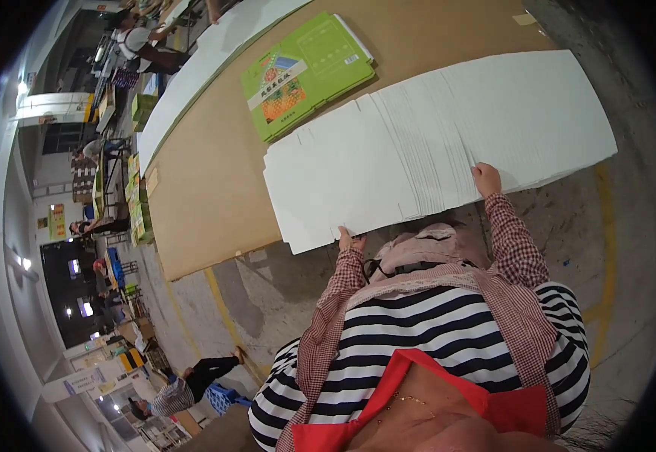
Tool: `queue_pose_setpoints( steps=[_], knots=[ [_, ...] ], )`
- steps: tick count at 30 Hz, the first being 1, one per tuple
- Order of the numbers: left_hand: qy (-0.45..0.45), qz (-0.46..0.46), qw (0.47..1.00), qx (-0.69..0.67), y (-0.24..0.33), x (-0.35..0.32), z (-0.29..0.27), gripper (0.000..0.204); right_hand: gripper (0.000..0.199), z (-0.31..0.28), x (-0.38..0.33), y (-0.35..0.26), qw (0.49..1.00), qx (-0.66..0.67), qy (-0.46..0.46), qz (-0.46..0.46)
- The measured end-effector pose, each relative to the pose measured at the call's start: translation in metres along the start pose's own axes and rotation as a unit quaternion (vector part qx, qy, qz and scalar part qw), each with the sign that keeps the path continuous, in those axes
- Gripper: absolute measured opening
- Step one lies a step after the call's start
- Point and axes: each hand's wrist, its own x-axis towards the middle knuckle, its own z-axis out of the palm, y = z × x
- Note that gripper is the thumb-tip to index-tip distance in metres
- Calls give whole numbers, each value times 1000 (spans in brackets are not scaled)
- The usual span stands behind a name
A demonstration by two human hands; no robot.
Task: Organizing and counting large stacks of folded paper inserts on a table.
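Note:
A long row of white cardboard sheets (pixel 335 173) lies overlapped in a fan along the near edge of the table. My left hand (pixel 352 239) is at the near edge of the leftmost sheet, its thumb on top and the other fingers partly hidden below the edge. Further right, my right hand (pixel 486 179) is closed at the near edge of the fanned sheets, where their edges lie close together. Beyond the sheets is a stack of flat green printed cartons (pixel 309 75) with fruit pictures and a white band.
The table (pixel 207 203) is covered with brown board. More white sheets (pixel 215 56) run along its far left side. A blue plastic stool (pixel 226 398) stands on the floor at lower left, near a person in a striped top (pixel 171 398). Other people work at tables further left.

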Motion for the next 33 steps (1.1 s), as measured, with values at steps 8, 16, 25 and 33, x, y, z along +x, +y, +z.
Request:
queue_pose_setpoints(
  steps=[8, 16, 25, 33],
  knots=[
    [-22, -73, 997, -29, 7, -16, 9, 48, 20, -10, -14, -3, 990, 26, 141, -15],
    [-21, -11, 1000, -14, 3, 4, -6, 49, 19, -9, -21, -7, 987, 144, 34, 56],
    [-11, 6, 1000, -14, 0, -17, 9, 43, 31, 11, -8, -2, 997, -72, 21, -1],
    [-43, -43, 997, -46, 0, -19, 6, 44, 17, -4, -22, -10, 996, -7, 90, 13]
  ],
)
